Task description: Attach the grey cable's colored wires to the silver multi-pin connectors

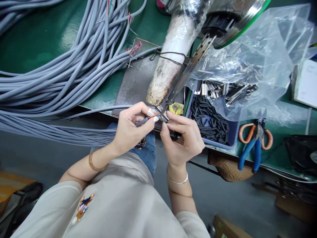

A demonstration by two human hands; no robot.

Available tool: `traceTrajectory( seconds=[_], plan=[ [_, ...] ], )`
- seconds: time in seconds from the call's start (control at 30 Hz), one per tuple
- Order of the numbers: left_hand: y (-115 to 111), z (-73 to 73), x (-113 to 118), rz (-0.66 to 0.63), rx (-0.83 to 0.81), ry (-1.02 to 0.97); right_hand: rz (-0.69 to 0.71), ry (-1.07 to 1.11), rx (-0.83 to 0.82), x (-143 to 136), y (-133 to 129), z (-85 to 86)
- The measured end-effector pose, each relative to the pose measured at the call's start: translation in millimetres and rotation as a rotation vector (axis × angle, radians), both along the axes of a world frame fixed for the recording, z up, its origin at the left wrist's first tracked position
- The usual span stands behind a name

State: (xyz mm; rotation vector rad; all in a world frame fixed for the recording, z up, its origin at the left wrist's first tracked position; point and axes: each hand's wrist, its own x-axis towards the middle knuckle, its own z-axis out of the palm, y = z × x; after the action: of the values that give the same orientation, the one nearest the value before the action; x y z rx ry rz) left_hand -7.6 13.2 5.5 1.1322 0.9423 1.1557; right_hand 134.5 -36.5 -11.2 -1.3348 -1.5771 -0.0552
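My left hand (pixel 133 124) pinches the stripped end of a grey cable (pixel 141 122), its thin coloured wires (pixel 154 115) fanning out past the fingertips. Between thumb and fingers, my right hand (pixel 182 135) grips a small metal multi-pin connector (pixel 164 115). The wire ends lie at the connector's pins; whether they are joined is too small to tell. Just above, the dark tip of a slotted metal arm (pixel 184 77) reaches down to the connector. Beside it stands a white, film-wrapped tube (pixel 169 62) with a browned lower end. Both hands are at the table's front edge.
Many grey cables (pixel 66 76) lie across the left of the green table. A blue bin (pixel 231 137) at right holds black sleeves (pixel 208 122) and connectors (pixel 223 91), partly under a clear plastic bag (pixel 262 56). Cutters (pixel 259 132) and blue-handled pliers (pixel 250 153) overlap at the table edge.
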Motion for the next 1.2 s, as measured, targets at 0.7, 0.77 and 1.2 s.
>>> traceTrajectory(
  seconds=[0.7, 0.77, 1.2],
  plan=[
    [-2.5, -2.1, -1.4, -0.003, 0.029, 0.045, -0.005, -0.042, -0.026, -0.5, -3.4, 1.5],
    [-1.7, -1.7, -0.8, 0.001, 0.046, 0.049, -0.010, -0.041, -0.024, -0.5, -1.9, 2.4],
    [2.8, -3.5, -5.6, -0.096, -0.043, 0.044, -0.015, -0.143, 0.000, -1.0, -6.8, 4.8]
  ],
)
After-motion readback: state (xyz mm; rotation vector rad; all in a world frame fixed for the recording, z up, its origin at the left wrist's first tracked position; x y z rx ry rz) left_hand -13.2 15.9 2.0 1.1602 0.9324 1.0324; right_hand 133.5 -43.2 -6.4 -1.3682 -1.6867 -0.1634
